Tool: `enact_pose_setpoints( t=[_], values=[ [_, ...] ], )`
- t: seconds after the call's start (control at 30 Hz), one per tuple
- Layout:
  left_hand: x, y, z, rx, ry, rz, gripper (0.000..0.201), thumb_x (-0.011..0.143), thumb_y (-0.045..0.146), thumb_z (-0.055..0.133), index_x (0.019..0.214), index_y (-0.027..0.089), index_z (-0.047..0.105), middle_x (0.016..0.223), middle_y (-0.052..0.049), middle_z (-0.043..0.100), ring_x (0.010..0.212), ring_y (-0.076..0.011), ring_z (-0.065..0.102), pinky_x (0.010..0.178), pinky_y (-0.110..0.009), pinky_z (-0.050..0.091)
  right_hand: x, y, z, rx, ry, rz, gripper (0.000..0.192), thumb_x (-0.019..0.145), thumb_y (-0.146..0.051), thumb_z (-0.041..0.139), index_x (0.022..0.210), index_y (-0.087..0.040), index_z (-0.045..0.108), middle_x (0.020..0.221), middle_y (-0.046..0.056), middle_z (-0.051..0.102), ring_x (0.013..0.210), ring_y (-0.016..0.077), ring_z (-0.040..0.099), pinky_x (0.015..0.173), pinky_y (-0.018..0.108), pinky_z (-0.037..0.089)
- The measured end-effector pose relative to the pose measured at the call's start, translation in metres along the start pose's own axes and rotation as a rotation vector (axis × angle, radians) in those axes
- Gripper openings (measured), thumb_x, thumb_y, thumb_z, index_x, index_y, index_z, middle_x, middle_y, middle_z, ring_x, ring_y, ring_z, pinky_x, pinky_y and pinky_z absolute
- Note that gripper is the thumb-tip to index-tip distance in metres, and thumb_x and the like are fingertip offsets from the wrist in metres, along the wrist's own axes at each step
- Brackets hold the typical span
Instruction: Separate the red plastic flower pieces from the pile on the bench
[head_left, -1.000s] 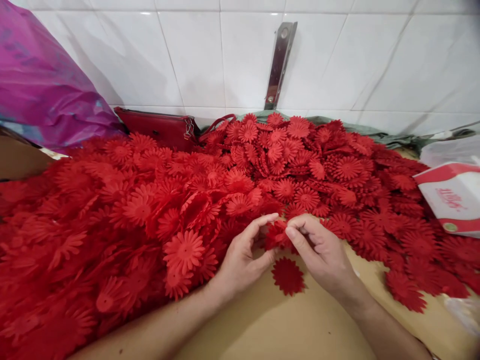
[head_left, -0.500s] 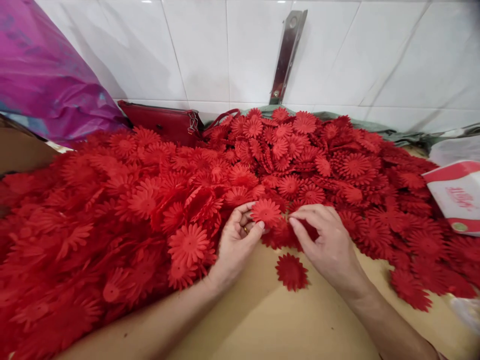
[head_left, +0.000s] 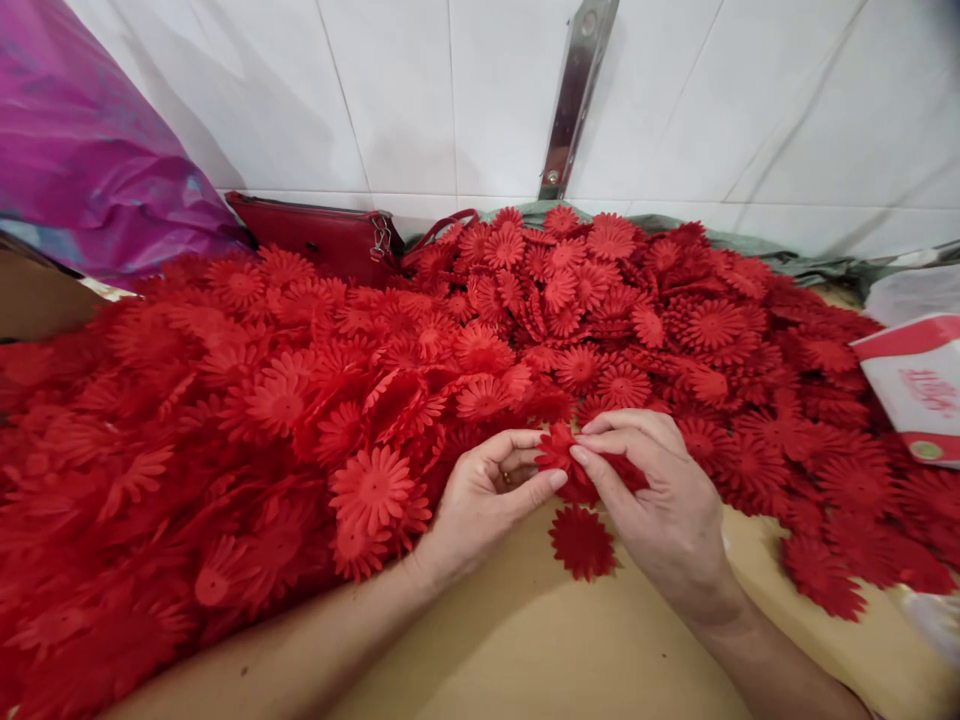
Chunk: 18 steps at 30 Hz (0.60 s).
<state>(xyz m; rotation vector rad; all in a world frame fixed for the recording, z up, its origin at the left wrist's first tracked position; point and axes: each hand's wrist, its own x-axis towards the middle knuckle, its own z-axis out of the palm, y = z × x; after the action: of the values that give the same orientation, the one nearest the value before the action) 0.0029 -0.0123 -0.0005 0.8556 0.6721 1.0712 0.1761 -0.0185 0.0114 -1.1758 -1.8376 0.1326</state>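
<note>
A big heap of red daisy-shaped flower pieces (head_left: 315, 390) covers the tan tabletop (head_left: 540, 640) from left to right. My left hand (head_left: 484, 500) and my right hand (head_left: 664, 500) meet at the heap's front edge, both pinching a small bunch of red flower pieces (head_left: 559, 455) between thumbs and fingers. One single flat red flower piece (head_left: 581, 543) lies on the bare tabletop just below the hands. My left hand wears a ring.
A red handbag (head_left: 322, 235) lies at the back against the white tiled wall. A purple plastic bag (head_left: 82, 150) bulges at the far left. A white and red box (head_left: 919, 385) stands at the right edge. A metal bracket (head_left: 574, 95) hangs on the wall.
Half a second ago my left hand held one flower piece face up apart from the right hand; now both hands have closed together on the bunch. The camera has tilted slightly.
</note>
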Motion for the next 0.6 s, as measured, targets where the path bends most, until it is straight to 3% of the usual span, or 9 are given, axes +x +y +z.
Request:
enact_pose_setpoints(
  t=[0.2, 0.33, 0.6],
  values=[
    [0.001, 0.0023, 0.0003, 0.064, 0.051, 0.005, 0.025, 0.075, 0.03, 0.087, 0.091, 0.017, 0.075, 0.087, 0.0, 0.076, 0.076, -0.0096, 0.065, 0.076, -0.021, 0.053, -0.0002, 0.0001, 0.0003, 0.018, -0.024, -0.038, 0.01, 0.095, -0.012, 0.062, 0.092, -0.022, 0.063, 0.096, 0.004, 0.067, 0.099, 0.0176, 0.06, 0.092, 0.036, 0.048],
    [0.0018, 0.0017, -0.0008, 0.131, 0.087, 0.025, 0.028, 0.075, 0.037, 0.086, 0.086, 0.016, 0.072, 0.076, 0.002, 0.069, 0.068, -0.0079, 0.056, 0.067, -0.019, 0.046, -0.0016, -0.0009, 0.0012, 0.107, -0.039, 0.059, 0.01, 0.096, -0.014, 0.06, 0.091, -0.022, 0.065, 0.098, 0.004, 0.067, 0.099, 0.0167, 0.062, 0.093, 0.035, 0.049],
    [0.0005, 0.007, -0.0004, 0.154, 0.095, 0.024, 0.033, 0.079, 0.044, 0.081, 0.082, 0.014, 0.068, 0.072, 0.002, 0.062, 0.067, -0.008, 0.051, 0.068, -0.02, 0.043, 0.0006, 0.0041, -0.0003, 0.144, 0.02, 0.177, 0.011, 0.097, -0.02, 0.059, 0.088, -0.023, 0.066, 0.097, 0.003, 0.067, 0.096, 0.0167, 0.063, 0.091, 0.033, 0.048]
  ],
)
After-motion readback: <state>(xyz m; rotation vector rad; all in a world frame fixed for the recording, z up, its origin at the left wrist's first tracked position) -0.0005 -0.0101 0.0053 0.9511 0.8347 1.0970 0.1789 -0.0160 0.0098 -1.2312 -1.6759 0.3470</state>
